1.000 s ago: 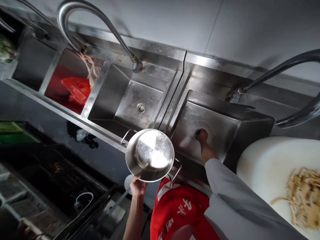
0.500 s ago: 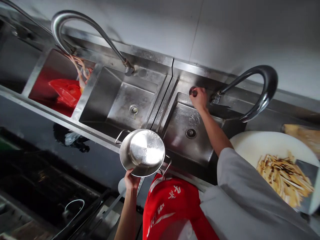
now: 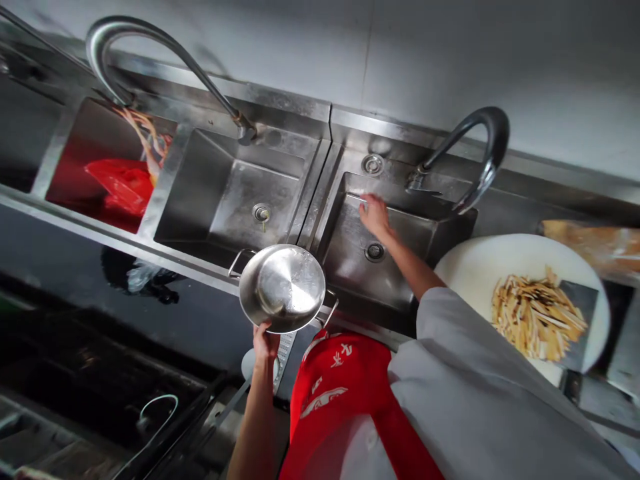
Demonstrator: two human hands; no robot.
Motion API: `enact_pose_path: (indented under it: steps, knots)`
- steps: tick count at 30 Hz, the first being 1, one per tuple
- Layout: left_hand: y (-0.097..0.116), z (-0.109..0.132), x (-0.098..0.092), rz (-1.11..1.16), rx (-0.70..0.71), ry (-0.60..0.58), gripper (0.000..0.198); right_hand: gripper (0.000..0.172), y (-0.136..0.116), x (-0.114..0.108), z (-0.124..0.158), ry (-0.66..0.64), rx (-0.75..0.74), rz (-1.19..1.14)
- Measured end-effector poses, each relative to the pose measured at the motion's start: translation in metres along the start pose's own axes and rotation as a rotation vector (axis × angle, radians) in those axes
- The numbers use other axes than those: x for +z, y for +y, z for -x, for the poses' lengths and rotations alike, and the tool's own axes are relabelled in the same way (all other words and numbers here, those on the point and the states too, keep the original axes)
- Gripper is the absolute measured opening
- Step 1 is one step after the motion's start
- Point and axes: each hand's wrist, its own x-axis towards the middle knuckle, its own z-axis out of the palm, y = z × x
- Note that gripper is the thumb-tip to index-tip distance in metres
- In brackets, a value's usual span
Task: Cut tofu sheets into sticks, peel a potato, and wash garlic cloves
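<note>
My left hand [image 3: 264, 339] grips the near rim of the two-handled steel pan [image 3: 283, 287], held tilted just left of the right sink basin [image 3: 345, 267]. My right hand [image 3: 374, 215] is spread open inside that basin, above its drain [image 3: 374, 251]. I'd judge the pan light, rigid and slick, with the loop handles a surer hold.

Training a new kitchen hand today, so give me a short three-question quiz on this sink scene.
1. True or false: the left hand has its grip on the rim of the two-handled steel pan.
2. What colour is the plastic bag in the far-left basin?
3. The right hand is: A) on the steel pan; B) on the plastic bag; C) at the right basin.
Key: 1 true; 2 red; 3 C.
</note>
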Motion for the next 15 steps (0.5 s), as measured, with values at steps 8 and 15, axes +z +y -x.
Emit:
enact_pose_path:
  steps: [8, 15]
  knots:
    - [0.032, 0.038, 0.051, -0.200, 0.054, -0.148, 0.061, 0.025, 0.006, -0.010, 0.305, -0.044, 0.417, -0.342]
    - [0.004, 0.018, 0.202, -0.694, 0.011, -0.354, 0.100, 0.037, -0.012, -0.021, 0.399, 0.185, 0.669, -0.535]
